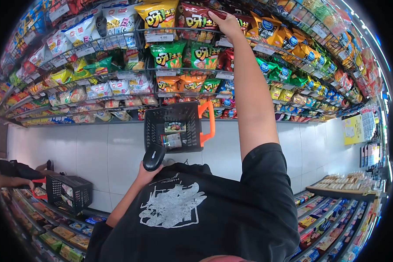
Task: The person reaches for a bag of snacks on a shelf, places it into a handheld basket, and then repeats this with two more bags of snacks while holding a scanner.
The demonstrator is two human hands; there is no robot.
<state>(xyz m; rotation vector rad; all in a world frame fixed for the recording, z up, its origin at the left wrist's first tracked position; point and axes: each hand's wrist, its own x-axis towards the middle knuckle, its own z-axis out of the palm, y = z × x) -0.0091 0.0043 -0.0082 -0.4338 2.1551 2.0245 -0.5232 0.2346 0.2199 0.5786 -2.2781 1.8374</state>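
Note:
At the top shelf, my right hand [226,25] has its thumb on the front of a red chip bag [195,22] at its right edge; the other fingers are partly hidden. Low in front of my body, my left hand [149,174] is wrapped round a black rounded handheld device [154,157]. Just beyond the device is a black basket [155,126] with an orange handle [210,126]. Inside it lie a dark packet [175,127] and a lighter packet [171,140]. A yellow chip bag [157,18] stands left of the red one, and green bags [168,56] fill the row below.
Wire shelves of snack bags curve across the front. Pale floor tiles [91,144] run along the aisle. Behind at left, a person [13,174] holds another black basket [70,192]. At right are a yellow box [353,129] and a display table [340,190].

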